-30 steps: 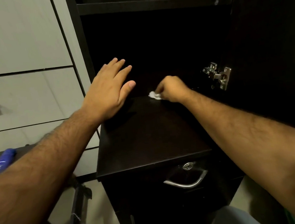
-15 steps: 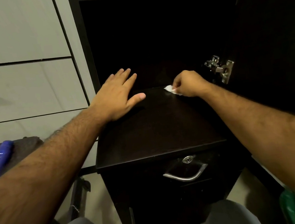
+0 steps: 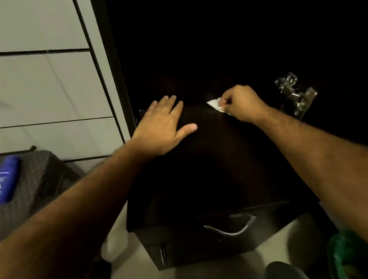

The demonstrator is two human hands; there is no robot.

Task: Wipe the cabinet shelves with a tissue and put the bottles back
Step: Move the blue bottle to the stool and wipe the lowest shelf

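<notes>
Shelf wipe ongoing, far edge.
R hand [image 3: 241, 106] pinching tissue [image 3: 214, 105] has shifted right; L hand [image 3: 165, 125] stays flat, fingers spread, on shelf [image 3: 205, 171]. Bottle [image 3: 1, 180] not back yet.

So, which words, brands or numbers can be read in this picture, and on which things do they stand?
Blue bottle: white print and a drop sign on its front, too blurred to read.
Cabinet, tissue, hinge, handle: no text shows.
Nothing else here bears writing that can be read.
</notes>
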